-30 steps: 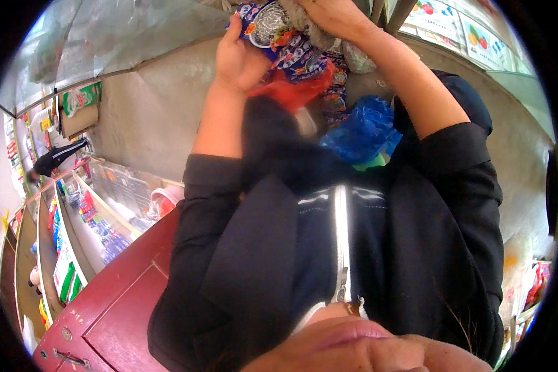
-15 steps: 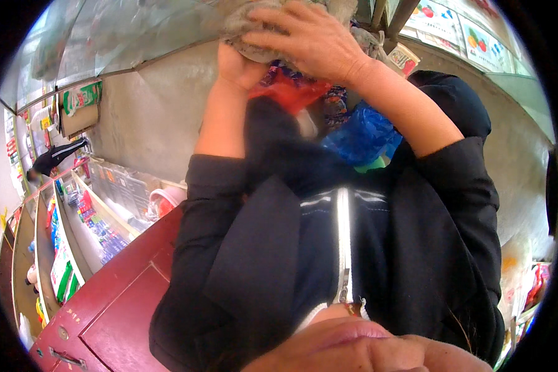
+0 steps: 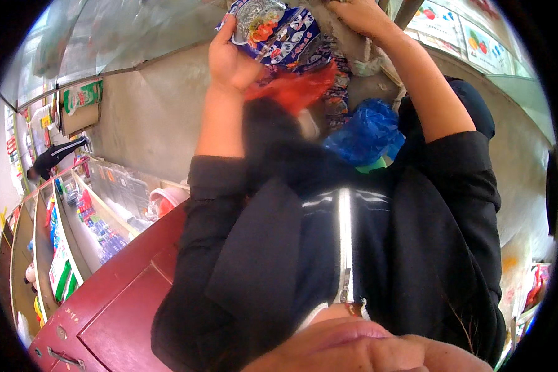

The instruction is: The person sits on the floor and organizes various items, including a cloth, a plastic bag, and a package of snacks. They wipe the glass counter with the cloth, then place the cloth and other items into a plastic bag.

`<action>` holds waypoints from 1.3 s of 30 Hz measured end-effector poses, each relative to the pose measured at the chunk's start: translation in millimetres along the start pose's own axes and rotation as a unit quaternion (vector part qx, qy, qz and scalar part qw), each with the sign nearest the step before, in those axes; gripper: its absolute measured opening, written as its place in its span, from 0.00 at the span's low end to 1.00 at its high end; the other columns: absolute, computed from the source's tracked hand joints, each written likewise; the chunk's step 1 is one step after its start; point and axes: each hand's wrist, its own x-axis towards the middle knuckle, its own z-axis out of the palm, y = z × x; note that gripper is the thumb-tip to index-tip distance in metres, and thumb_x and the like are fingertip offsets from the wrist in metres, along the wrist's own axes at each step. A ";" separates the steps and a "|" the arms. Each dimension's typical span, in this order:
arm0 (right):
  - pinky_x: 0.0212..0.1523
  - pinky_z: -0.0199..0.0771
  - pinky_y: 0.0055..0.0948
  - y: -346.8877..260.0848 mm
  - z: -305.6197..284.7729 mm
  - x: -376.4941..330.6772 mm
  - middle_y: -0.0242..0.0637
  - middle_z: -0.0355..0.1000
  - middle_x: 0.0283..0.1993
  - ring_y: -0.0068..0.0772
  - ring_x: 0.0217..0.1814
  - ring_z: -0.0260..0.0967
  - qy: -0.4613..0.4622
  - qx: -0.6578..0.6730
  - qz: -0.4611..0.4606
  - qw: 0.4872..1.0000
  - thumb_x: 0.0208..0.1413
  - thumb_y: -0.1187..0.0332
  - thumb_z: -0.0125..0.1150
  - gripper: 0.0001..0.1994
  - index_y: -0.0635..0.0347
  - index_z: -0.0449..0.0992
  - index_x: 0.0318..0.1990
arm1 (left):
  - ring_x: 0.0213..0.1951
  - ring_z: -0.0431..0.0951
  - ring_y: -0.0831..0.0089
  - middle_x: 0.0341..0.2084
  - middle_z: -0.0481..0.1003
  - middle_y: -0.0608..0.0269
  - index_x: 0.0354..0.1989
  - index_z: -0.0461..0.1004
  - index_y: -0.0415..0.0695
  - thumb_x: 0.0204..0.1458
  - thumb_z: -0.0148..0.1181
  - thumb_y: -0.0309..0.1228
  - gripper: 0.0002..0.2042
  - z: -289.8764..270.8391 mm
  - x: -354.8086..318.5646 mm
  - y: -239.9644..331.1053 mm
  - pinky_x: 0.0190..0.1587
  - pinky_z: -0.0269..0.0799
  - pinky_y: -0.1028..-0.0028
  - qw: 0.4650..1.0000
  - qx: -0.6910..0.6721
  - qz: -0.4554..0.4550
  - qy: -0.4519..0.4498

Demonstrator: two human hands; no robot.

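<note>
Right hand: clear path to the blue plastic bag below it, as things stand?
Probably yes. The right hand is up at the top on grey material, while the blue plastic bag lies just beside that forearm with nothing over it. The left hand holds the blue snack packet.

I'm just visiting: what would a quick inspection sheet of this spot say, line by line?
Surface: dark red counter at lower left, with a metal latch near its corner.
Job's things: blue printed snack packet, held up at the top of the view.
Clutter: red plastic bag and blue plastic bag below the packet.
Hands: left hand grips the packet's left edge; right hand rests on grey material at the top, its grip hidden.
Cables: nothing seen.
Surroundings: shop shelves of packaged goods at left; posters at upper right.
</note>
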 end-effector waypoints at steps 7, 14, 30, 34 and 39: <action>0.54 0.66 0.29 -45.1 -6.1 -24.1 0.48 0.69 0.51 0.39 0.51 0.68 -0.280 -0.118 0.164 0.939 0.41 0.65 0.53 0.29 0.59 0.68 0.57 | 0.53 0.69 0.55 0.51 0.70 0.50 0.55 0.64 0.38 0.59 0.40 0.45 0.24 -23.0 -2.8 10.2 0.58 0.60 0.56 0.998 -0.061 -0.028 -0.015; 0.38 0.68 0.29 -78.3 -15.6 -11.8 0.38 0.75 0.33 0.29 0.35 0.68 -0.350 -0.130 0.159 0.914 0.50 0.61 0.60 0.14 0.63 0.76 0.39 | 0.51 0.71 0.56 0.47 0.73 0.51 0.53 0.66 0.36 0.55 0.49 0.44 0.25 -1.8 -8.5 8.4 0.58 0.63 0.58 1.000 -0.009 0.011 -0.022; 0.36 0.68 0.25 -66.2 -12.9 -7.5 0.33 0.73 0.32 0.23 0.34 0.67 -0.177 0.041 0.193 0.964 0.52 0.63 0.62 0.13 0.66 0.77 0.36 | 0.57 0.66 0.59 0.55 0.66 0.54 0.59 0.58 0.39 0.57 0.46 0.36 0.22 -5.3 -8.2 -10.8 0.60 0.58 0.59 0.993 0.094 -0.043 -0.054; 0.38 0.69 0.23 -61.9 -13.8 -7.3 0.37 0.73 0.35 0.25 0.38 0.68 -0.100 0.107 0.199 0.969 0.51 0.64 0.63 0.16 0.68 0.74 0.43 | 0.57 0.66 0.57 0.55 0.66 0.52 0.60 0.59 0.37 0.60 0.37 0.39 0.23 12.8 -3.0 -11.6 0.61 0.58 0.57 0.997 0.083 -0.013 -0.002; 0.45 0.72 0.25 -68.3 -14.2 -5.2 0.44 0.70 0.47 0.29 0.46 0.69 0.062 0.187 0.079 0.977 0.50 0.72 0.62 0.27 0.68 0.60 0.57 | 0.59 0.63 0.56 0.56 0.64 0.51 0.61 0.57 0.38 0.60 0.38 0.40 0.24 7.4 -3.3 -6.4 0.64 0.52 0.57 0.998 0.035 -0.043 -0.031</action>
